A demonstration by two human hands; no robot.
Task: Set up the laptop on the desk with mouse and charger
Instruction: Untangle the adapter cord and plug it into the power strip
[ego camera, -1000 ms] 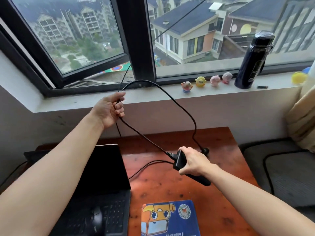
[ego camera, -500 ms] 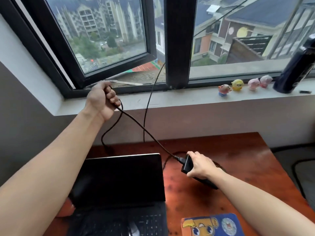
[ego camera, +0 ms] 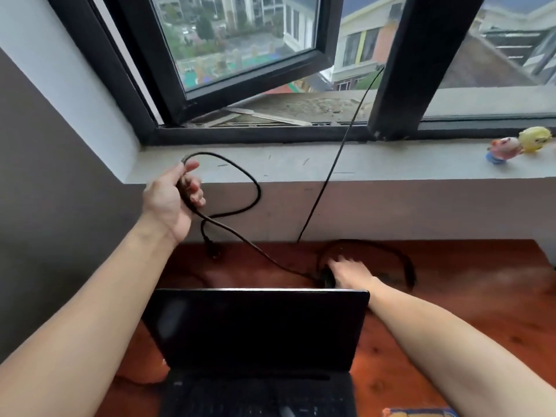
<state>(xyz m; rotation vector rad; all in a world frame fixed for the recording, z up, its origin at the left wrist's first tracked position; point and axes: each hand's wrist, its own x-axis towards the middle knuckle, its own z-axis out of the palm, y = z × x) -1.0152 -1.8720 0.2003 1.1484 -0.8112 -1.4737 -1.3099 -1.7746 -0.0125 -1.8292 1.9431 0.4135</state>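
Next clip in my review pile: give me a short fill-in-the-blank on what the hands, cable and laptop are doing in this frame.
1. The left hand, raised in front of the windowsill, holds a loop of black ____.
2. The right hand rests on the desk just behind the laptop's ____.
3. The laptop lid is ____, with its screen dark.
4. Two small toy figures stand on the ____.

Missing words: cable; screen; open; windowsill
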